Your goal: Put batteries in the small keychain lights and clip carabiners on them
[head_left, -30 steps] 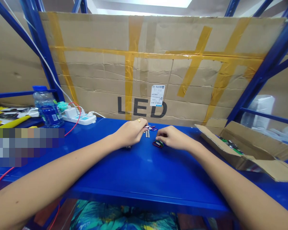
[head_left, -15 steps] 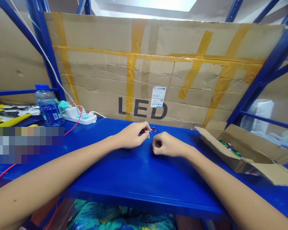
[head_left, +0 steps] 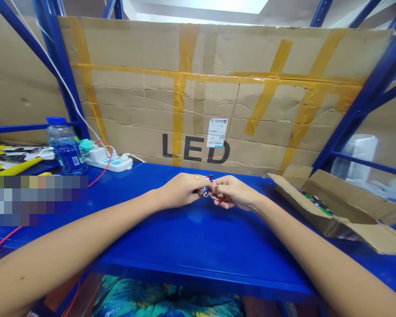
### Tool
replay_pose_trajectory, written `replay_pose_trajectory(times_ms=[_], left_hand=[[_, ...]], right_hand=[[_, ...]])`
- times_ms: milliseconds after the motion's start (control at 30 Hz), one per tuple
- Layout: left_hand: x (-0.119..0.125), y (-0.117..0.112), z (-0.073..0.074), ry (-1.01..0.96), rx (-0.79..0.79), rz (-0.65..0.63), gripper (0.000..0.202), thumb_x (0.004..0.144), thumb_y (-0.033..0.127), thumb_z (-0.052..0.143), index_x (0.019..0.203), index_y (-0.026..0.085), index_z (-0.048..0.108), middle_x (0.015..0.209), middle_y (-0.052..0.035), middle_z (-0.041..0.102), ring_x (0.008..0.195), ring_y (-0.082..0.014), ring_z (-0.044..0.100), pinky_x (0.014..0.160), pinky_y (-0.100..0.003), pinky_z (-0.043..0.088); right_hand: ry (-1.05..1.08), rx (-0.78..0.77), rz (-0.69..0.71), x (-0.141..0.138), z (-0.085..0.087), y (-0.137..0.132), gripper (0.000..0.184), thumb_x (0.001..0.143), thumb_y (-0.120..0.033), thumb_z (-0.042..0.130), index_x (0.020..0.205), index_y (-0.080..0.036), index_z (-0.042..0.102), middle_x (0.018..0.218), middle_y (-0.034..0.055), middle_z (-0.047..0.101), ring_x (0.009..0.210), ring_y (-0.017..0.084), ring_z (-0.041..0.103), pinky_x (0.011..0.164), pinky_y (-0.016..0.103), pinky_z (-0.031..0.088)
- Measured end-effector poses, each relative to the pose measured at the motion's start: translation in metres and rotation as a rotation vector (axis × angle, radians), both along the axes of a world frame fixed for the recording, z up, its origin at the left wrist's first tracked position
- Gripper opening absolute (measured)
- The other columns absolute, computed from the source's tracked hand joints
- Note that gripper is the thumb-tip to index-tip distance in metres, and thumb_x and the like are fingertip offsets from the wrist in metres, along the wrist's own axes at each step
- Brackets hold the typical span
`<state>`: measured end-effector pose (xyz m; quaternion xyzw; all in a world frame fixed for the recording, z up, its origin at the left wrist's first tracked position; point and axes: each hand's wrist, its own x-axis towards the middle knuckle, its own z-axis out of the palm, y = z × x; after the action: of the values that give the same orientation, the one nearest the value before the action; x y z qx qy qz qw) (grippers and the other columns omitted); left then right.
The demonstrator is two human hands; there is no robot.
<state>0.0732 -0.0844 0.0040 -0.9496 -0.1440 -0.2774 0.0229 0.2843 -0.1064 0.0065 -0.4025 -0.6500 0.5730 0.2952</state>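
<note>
Carabiner (head_left: 215,196): red, lying in the narrow space between both hands, sloping down from the left fingertips toward the right fingers, touching the right fingers at its lower end.
Silver ring (head_left: 205,193): sitting at the upper end of the red metal, directly beside the left fingertips.
Left hand (head_left: 182,190): facing palm down, nearly closed, pinching a dark red piece (head_left: 197,191) mostly hidden beneath the fingers; wearing a gold finger ring (head_left: 197,177).
Right hand (head_left: 234,191): facing the left, almost fully curled, holding the carabiner between thumb and fingers; covering the exact contact.
Red and blue pieces (head_left: 210,177): showing just beyond the meeting fingertips, too small for telling whether touching.
Blue tabletop (head_left: 198,246): extending beneath both hands.
Open cardboard box (head_left: 346,193): standing well to the right, holding green and black items (head_left: 317,202).
Power strip (head_left: 117,164): lying far left, near a blue-capped bottle (head_left: 66,147).
</note>
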Motion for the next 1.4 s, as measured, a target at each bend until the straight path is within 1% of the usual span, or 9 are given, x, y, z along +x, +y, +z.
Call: replay_pose_trajectory(times_ms=[133, 267, 367, 567, 800, 967, 1167, 1267, 1400], left_hand=[[0.002, 0.000, -0.002, -0.034, 0.038, 0.018, 0.021, 0.090, 0.014, 0.046, 0.098, 0.020, 0.065, 0.094, -0.0039, 0.071, 0.083, -0.0147, 0.064, 0.071, -0.025, 0.045], [0.004, 0.002, -0.004, -0.100, -0.056, 0.146, 0.011, 0.087, 0.017, 0.054, 0.083, 0.017, 0.064, 0.077, -0.0027, 0.067, 0.068, -0.0136, 0.059, 0.062, -0.024, 0.041], [0.006, 0.003, -0.005, -0.159, -0.152, 0.185, 0.008, 0.084, 0.016, 0.056, 0.079, 0.016, 0.062, 0.069, -0.0005, 0.063, 0.060, -0.0113, 0.053, 0.058, -0.023, 0.036], [0.008, 0.002, -0.005, -0.229, -0.211, 0.226, 0.008, 0.081, 0.012, 0.057, 0.074, 0.015, 0.058, 0.065, 0.0018, 0.058, 0.058, -0.0100, 0.046, 0.056, -0.023, 0.031], [0.008, 0.003, -0.008, -0.225, -0.213, 0.210, 0.006, 0.081, 0.011, 0.056, 0.077, 0.016, 0.057, 0.066, 0.0017, 0.058, 0.059, -0.0104, 0.047, 0.058, -0.024, 0.032], [0.009, 0.005, -0.008, -0.234, -0.365, 0.229, 0.004, 0.085, 0.021, 0.057, 0.085, 0.017, 0.058, 0.066, 0.0026, 0.057, 0.061, -0.0114, 0.049, 0.059, -0.024, 0.035], [0.010, 0.000, -0.005, -0.224, -0.517, 0.230, 0.032, 0.082, 0.034, 0.063, 0.104, 0.020, 0.045, 0.078, 0.0012, 0.058, 0.069, -0.0147, 0.054, 0.061, -0.028, 0.041], [0.009, -0.004, -0.001, -0.172, -0.423, 0.242, 0.017, 0.091, 0.031, 0.049, 0.103, 0.020, 0.044, 0.086, -0.0030, 0.061, 0.074, -0.0167, 0.057, 0.065, -0.031, 0.044], [0.007, -0.007, 0.004, -0.046, -0.088, 0.277, 0.012, 0.095, 0.024, 0.043, 0.101, 0.018, 0.051, 0.095, -0.0072, 0.063, 0.085, -0.0208, 0.061, 0.074, -0.034, 0.047]], right_hand=[[0.107, -0.056, 0.034, -0.002, 0.000, -0.001, 0.013, 0.072, -0.021, 0.066, 0.074, -0.017, 0.053, 0.057, -0.0050, 0.050, 0.042, 0.005, 0.041, 0.037, 0.017, 0.025], [0.150, -0.043, 0.080, 0.000, 0.000, 0.000, 0.023, 0.080, -0.035, 0.069, 0.087, -0.016, 0.058, 0.066, -0.0025, 0.052, 0.050, 0.008, 0.047, 0.042, 0.022, 0.038], [0.162, 0.026, 0.092, 0.001, -0.002, 0.001, 0.026, 0.081, -0.038, 0.069, 0.091, -0.016, 0.059, 0.070, -0.0013, 0.052, 0.055, 0.010, 0.050, 0.047, 0.026, 0.044], [0.123, 0.229, -0.028, -0.007, -0.009, 0.003, 0.018, 0.087, -0.035, 0.058, 0.094, -0.018, 0.055, 0.065, -0.0053, 0.045, 0.050, 0.008, 0.042, 0.047, 0.025, 0.040], [0.101, 0.294, -0.098, -0.014, -0.015, 0.004, 0.016, 0.087, -0.035, 0.054, 0.089, -0.020, 0.049, 0.058, -0.0085, 0.038, 0.048, 0.008, 0.033, 0.045, 0.022, 0.033], [0.060, 0.377, -0.134, -0.013, -0.016, 0.007, 0.021, 0.085, -0.040, 0.055, 0.086, -0.019, 0.049, 0.059, -0.0075, 0.042, 0.047, 0.008, 0.038, 0.045, 0.023, 0.033], [-0.020, 0.410, -0.239, -0.011, -0.015, 0.011, 0.021, 0.083, -0.039, 0.055, 0.080, -0.019, 0.050, 0.057, -0.0056, 0.048, 0.042, 0.009, 0.043, 0.042, 0.023, 0.031], [-0.021, 0.422, -0.283, -0.012, -0.014, 0.010, 0.019, 0.082, -0.037, 0.055, 0.075, -0.020, 0.049, 0.055, -0.0062, 0.046, 0.040, 0.009, 0.041, 0.041, 0.024, 0.032], [-0.062, 0.451, -0.326, -0.014, -0.012, 0.008, 0.021, 0.083, -0.035, 0.052, 0.069, -0.020, 0.048, 0.053, -0.0056, 0.044, 0.038, 0.009, 0.041, 0.040, 0.024, 0.032]])
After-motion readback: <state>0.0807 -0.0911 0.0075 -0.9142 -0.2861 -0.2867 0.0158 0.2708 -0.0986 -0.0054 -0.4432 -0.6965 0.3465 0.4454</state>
